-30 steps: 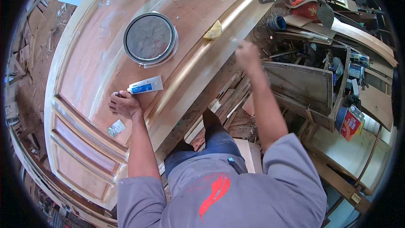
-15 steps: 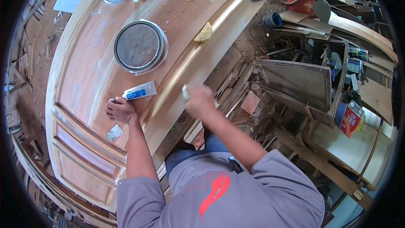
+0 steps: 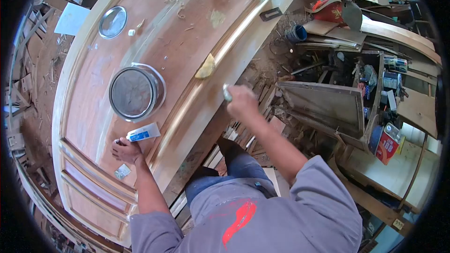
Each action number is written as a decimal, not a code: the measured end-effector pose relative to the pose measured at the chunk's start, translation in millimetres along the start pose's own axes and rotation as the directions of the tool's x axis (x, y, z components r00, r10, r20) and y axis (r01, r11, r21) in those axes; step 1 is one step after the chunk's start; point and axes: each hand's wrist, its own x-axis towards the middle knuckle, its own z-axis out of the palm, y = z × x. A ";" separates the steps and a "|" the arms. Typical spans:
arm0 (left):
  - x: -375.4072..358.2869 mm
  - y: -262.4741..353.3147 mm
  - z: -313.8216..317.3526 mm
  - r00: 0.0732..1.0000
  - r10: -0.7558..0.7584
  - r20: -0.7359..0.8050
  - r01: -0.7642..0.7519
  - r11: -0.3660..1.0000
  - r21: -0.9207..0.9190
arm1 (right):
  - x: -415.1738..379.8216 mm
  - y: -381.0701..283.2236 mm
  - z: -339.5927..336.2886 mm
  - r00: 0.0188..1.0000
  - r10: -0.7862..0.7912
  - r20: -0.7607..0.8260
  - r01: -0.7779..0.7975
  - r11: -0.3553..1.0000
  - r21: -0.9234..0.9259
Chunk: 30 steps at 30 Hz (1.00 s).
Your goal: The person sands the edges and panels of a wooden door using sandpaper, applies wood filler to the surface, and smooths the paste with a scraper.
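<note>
My left hand [image 3: 126,150] is low over the wooden door panel [image 3: 154,51], fingers curled, with a small dark thing between thumb and finger that I cannot make out. Touching or just beside it lies a white and blue tube [image 3: 144,132]. My right hand [image 3: 243,104] is raised off the panel's right edge, closed around a small pale greenish object [image 3: 227,92] too blurred to name. Between the hands and farther up are a round tin [image 3: 133,93] of grey paste and a folded yellowish piece [image 3: 205,67] on the moulding.
A round lid [image 3: 113,22], a small white cap [image 3: 131,32] and a flat dark metal piece [image 3: 271,14] lie on the panel. A small packet [image 3: 123,171] is near my left wrist. To the right stand an old cabinet [image 3: 323,105] and scrap wood; offcuts litter the floor.
My right hand has moved right and slightly up, away from the panel, with the pale object. The view has shifted, so the panel sits farther left; my left hand stays by the tube.
</note>
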 end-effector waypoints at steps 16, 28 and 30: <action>-1.6 1.5 -5.4 1.000 0.003 -0.023 -0.003 1.000 0.019 | -48.4 154.9 -124.4 0.969 0.220 0.111 -0.020 -0.377 0.926; 3.1 -21.5 -14.8 0.979 0.204 0.021 -0.199 0.969 -0.144 | -64.6 253.7 -164.5 0.941 0.325 0.095 0.057 -0.429 0.901; -45.3 2.3 -61.5 0.997 0.078 0.001 -0.078 0.990 -0.118 | -50.8 278.5 -165.7 0.937 0.334 0.106 0.054 -0.435 0.899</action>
